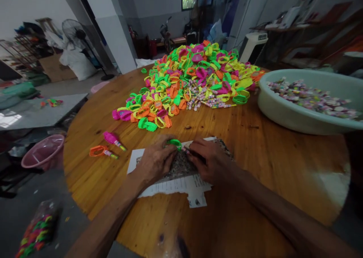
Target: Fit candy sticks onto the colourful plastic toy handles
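Near the middle of the round table, my left hand (157, 156) pinches a bright green plastic loop (175, 143), like a toy watch band. Close against it, my right hand (208, 157) has its fingers closed on a small pale patterned stick (186, 149), mostly covered by the fingers. Both hands rest over a speckled stone-like slab (181, 166), which lies on torn white printed paper (172, 186). Left of them lie an orange loop (97, 151) and a magenta piece (111, 138), each joined to a patterned stick.
A large heap of coloured loops (161, 87) covers the back of the wooden table (255, 167). Patterned sticks (202, 95) lie at its front. On the right stands a pale green basin (297, 114) of small pieces. A pink basin (45, 152) is beyond the left edge.
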`<control>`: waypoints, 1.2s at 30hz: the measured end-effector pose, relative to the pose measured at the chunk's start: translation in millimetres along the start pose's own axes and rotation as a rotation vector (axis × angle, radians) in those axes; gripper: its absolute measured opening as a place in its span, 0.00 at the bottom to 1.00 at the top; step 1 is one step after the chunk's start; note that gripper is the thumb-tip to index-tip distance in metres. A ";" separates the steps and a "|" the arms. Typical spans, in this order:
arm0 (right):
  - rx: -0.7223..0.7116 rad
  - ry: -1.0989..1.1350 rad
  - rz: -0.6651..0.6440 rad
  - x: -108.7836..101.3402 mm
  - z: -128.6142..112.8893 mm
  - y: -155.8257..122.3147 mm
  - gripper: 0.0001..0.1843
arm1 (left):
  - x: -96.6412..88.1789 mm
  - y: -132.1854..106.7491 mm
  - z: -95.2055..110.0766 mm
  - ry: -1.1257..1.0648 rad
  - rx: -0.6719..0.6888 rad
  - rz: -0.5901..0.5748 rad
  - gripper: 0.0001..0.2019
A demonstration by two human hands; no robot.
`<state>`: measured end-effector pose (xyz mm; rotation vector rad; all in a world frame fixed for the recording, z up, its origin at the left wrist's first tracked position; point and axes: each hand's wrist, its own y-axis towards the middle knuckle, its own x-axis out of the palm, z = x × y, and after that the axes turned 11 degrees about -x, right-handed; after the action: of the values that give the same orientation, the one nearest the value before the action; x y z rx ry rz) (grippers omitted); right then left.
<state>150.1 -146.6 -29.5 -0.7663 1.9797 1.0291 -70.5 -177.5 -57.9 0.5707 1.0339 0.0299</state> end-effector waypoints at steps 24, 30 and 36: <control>0.051 -0.263 -0.020 24.7 -14.1 0.4 0.12 | 9.4 16.4 27.2 0.092 -0.355 -0.082 0.16; 0.100 -0.235 0.089 27.4 -14.7 1.8 0.15 | 14.2 13.4 26.5 0.060 -0.408 -0.064 0.15; 0.104 -0.273 -0.003 25.4 -17.8 4.2 0.13 | 12.2 16.8 25.6 0.013 -0.465 -0.135 0.12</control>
<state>127.2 -163.7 -42.2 -0.5406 1.7809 0.9657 -39.1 -170.7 -50.2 0.0778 1.0332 0.1508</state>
